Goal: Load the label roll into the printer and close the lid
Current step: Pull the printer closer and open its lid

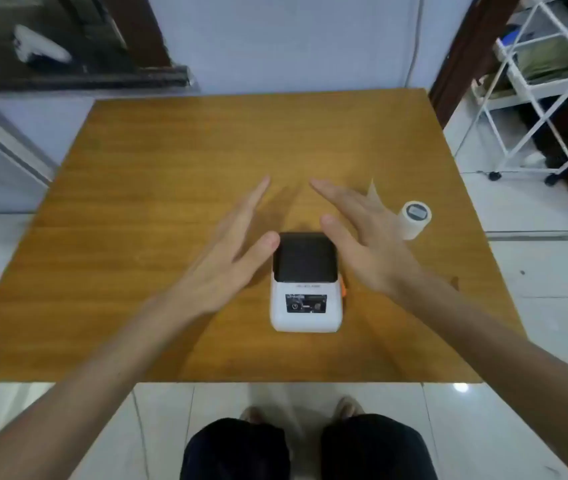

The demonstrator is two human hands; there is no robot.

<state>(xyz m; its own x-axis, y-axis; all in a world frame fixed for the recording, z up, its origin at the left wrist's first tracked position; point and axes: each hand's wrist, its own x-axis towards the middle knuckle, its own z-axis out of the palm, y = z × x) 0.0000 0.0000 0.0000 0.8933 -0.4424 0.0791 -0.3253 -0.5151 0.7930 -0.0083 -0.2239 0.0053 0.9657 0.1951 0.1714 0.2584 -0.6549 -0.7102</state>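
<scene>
A small white label printer (305,306) with a dark lid lies flat and closed near the middle of the wooden table (171,168). An orange tab shows on its right side. The white label roll (414,221) lies on the table to the right, with a loose paper end sticking up behind my right hand. My left hand (227,251) hovers just left of the printer, fingers spread, thumb near the lid's left corner. On the other side my right hand (358,233) floats flat and open above the lid's right edge. Neither hand holds anything.
A white wire rack on casters (535,98) stands on the floor at the back right. A dark glass window and sill (68,64) lie at the back left. The table's front edge is close to my knees (307,448).
</scene>
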